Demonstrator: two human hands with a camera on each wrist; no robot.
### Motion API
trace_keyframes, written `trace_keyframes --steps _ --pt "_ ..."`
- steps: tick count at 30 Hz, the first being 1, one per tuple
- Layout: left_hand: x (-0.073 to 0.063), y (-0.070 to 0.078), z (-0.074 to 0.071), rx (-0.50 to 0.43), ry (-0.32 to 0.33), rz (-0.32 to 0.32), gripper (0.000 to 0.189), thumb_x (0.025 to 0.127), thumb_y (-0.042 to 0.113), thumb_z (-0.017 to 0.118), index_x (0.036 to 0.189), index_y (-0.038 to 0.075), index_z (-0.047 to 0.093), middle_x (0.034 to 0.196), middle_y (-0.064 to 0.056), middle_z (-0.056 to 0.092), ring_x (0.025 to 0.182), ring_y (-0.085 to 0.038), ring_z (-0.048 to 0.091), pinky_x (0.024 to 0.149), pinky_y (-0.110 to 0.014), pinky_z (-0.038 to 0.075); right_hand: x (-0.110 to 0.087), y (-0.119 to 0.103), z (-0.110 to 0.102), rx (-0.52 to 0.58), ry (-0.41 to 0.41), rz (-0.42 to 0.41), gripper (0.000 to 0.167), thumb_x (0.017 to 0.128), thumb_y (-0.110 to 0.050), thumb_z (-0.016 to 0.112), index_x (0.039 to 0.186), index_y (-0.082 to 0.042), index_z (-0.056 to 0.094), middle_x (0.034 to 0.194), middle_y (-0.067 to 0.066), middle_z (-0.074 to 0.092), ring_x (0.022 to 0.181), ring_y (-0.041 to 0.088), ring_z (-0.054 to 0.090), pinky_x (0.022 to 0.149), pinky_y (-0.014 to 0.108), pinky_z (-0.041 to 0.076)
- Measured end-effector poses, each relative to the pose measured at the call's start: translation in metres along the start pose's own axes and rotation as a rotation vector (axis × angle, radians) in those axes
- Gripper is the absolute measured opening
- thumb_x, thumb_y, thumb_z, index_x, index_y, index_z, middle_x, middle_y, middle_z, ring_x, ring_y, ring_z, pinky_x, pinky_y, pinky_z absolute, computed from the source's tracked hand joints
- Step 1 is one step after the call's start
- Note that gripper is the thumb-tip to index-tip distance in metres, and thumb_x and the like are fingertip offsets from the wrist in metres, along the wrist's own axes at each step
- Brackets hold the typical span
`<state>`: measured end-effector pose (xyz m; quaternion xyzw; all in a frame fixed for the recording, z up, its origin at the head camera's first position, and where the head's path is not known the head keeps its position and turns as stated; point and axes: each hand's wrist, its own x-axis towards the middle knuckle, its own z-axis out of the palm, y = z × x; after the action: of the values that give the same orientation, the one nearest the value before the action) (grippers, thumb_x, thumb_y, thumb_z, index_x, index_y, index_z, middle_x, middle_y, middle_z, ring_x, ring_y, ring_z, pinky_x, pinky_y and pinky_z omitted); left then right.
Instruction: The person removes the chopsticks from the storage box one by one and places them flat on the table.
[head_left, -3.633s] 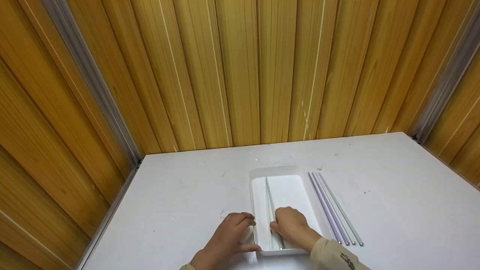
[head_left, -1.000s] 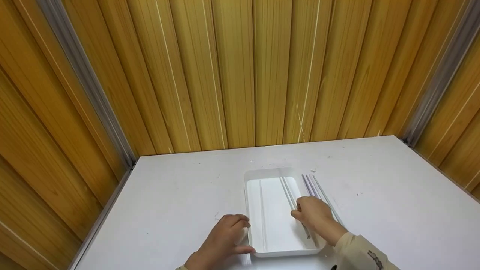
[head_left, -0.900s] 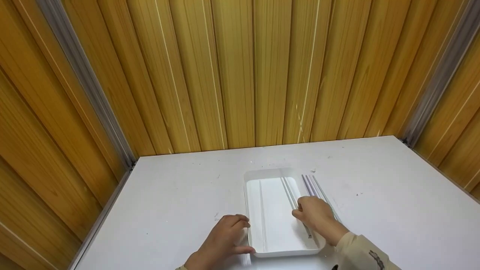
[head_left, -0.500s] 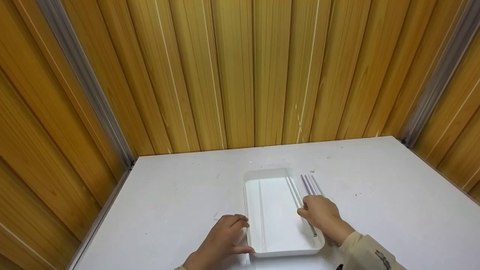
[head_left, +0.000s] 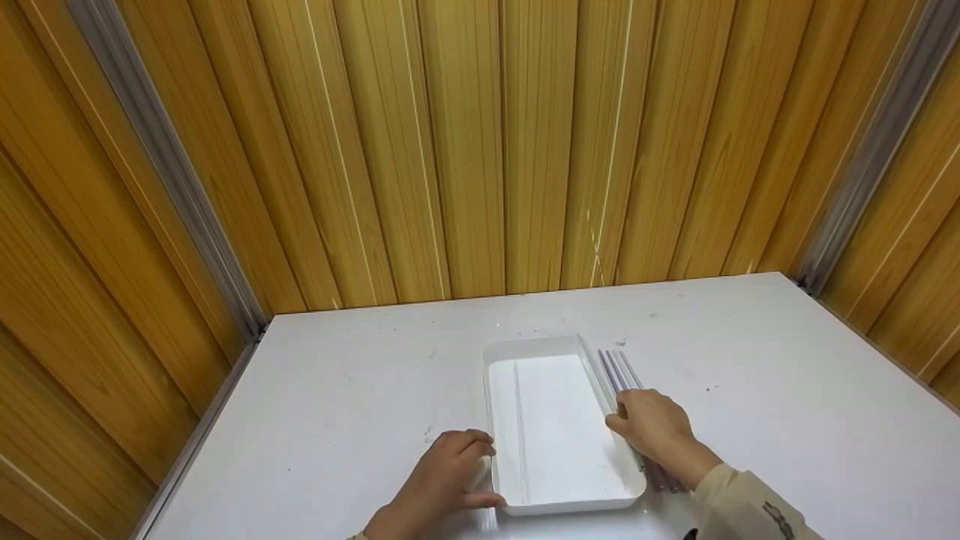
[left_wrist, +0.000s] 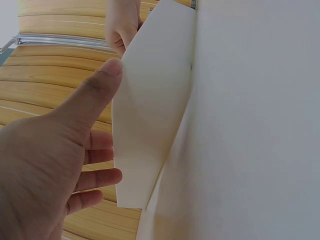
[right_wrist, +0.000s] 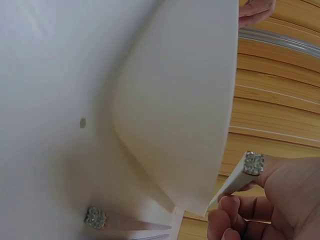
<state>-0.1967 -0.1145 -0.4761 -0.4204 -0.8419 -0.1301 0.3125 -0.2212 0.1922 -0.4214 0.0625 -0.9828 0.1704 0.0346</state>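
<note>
A white rectangular tray point(head_left: 574, 507) lies on the table. My left hand point(head_left: 450, 472) is at its left side, with the thumb at the near corner and fingertips at the rim. In the left wrist view the thumb touches the tray wall point(left_wrist: 150, 100). My right hand point(head_left: 656, 424) grips pale chopsticks point(head_left: 598, 382) along the tray's right rim. In the right wrist view a glittery square end of a pale chopstick point(right_wrist: 242, 170) shows between thumb and curled fingers; how many are held is hidden. Under that hand, purple and pale chopsticks point(head_left: 613, 371) lie on the table.
The white table point(head_left: 360, 390) extends around the tray. Wood-patterned panels point(head_left: 472, 150) stand behind and at both sides, joined by grey metal strips at the corners. A thin pale line point(head_left: 519, 427) runs along the tray floor on the left.
My right hand has lifted the pale chopsticks from the tray's left part and moved them right, to the right rim. The left hand stays at the tray's left side.
</note>
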Motion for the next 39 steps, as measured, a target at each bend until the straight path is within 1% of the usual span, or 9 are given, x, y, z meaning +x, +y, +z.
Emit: trace_keyframes --steps 6,11,16,19,22,24,27,31,39 --pt "0.000 0.000 0.000 -0.004 -0.003 -0.004 0.057 0.066 0.058 0.073 0.097 0.011 0.065 0.106 0.001 0.065 0.096 -0.012 0.062 0.088 -0.026 0.053 0.000 0.008 0.000 -0.003 -0.003 0.013 0.024 0.084 -0.017 0.061 0.065 -0.010 0.048 0.058 -0.001 0.046 0.054 0.013 0.044 0.048 0.021 0.034" --pt "0.001 0.000 0.000 -0.006 0.014 0.004 0.056 0.068 0.058 0.072 0.096 0.011 0.065 0.104 0.001 0.065 0.095 -0.011 0.062 0.088 -0.025 0.052 0.000 0.015 0.000 -0.005 -0.013 0.024 0.020 0.085 -0.018 0.060 0.068 -0.010 0.052 0.059 -0.001 0.049 0.054 0.013 0.046 0.048 0.021 0.035" --pt "0.001 -0.001 0.001 -0.007 0.032 0.014 0.056 0.067 0.058 0.073 0.096 0.010 0.065 0.104 0.000 0.065 0.094 -0.011 0.062 0.087 -0.024 0.052 0.000 0.021 0.002 0.004 -0.006 0.024 0.023 0.085 -0.018 0.060 0.066 -0.011 0.049 0.057 -0.002 0.046 0.052 0.012 0.043 0.047 0.020 0.032" --pt "0.001 -0.001 0.001 -0.010 0.035 0.016 0.056 0.067 0.057 0.073 0.095 0.010 0.065 0.104 0.000 0.065 0.094 -0.011 0.062 0.087 -0.024 0.052 0.000 0.025 0.002 -0.009 -0.008 0.020 0.023 0.085 -0.020 0.062 0.067 -0.010 0.051 0.057 -0.001 0.048 0.053 0.012 0.045 0.047 0.021 0.035" --pt "0.001 -0.001 0.000 -0.011 0.021 0.006 0.056 0.067 0.058 0.073 0.096 0.010 0.065 0.104 0.000 0.065 0.094 -0.011 0.061 0.087 -0.024 0.052 -0.001 0.031 0.002 -0.018 -0.022 0.023 0.020 0.086 -0.021 0.064 0.073 -0.008 0.057 0.062 0.000 0.054 0.056 0.013 0.049 0.048 0.023 0.041" --pt "0.001 0.000 0.000 -0.011 0.009 -0.001 0.056 0.067 0.057 0.073 0.096 0.010 0.065 0.105 0.000 0.064 0.095 -0.012 0.061 0.087 -0.024 0.053 -0.001 0.034 0.002 -0.012 -0.029 0.031 0.019 0.086 -0.022 0.065 0.075 -0.007 0.058 0.064 0.001 0.055 0.058 0.014 0.050 0.050 0.025 0.043" --pt "0.001 0.000 -0.001 -0.018 0.001 -0.005 0.057 0.065 0.056 0.075 0.097 0.010 0.065 0.105 0.000 0.065 0.095 -0.012 0.062 0.087 -0.025 0.053 -0.001 0.040 0.003 -0.016 -0.033 0.040 0.020 0.086 -0.022 0.064 0.074 -0.008 0.057 0.063 0.001 0.053 0.057 0.014 0.048 0.050 0.025 0.040" --pt "0.000 0.000 -0.001 -0.029 0.011 -0.001 0.058 0.063 0.055 0.077 0.096 0.010 0.064 0.106 0.000 0.065 0.095 -0.012 0.062 0.087 -0.026 0.052 -0.002 0.047 0.004 -0.023 -0.031 0.045 0.022 0.086 -0.022 0.062 0.071 -0.009 0.054 0.061 0.000 0.050 0.056 0.014 0.047 0.049 0.024 0.037" --pt "-0.001 0.000 -0.001 -0.047 0.007 -0.013 0.057 0.065 0.056 0.075 0.097 0.010 0.065 0.106 0.000 0.065 0.096 -0.012 0.061 0.088 -0.024 0.052 -0.003 0.059 0.005 -0.008 -0.038 0.057 0.022 0.085 -0.021 0.062 0.069 -0.010 0.051 0.060 -0.001 0.047 0.056 0.014 0.045 0.049 0.024 0.033"
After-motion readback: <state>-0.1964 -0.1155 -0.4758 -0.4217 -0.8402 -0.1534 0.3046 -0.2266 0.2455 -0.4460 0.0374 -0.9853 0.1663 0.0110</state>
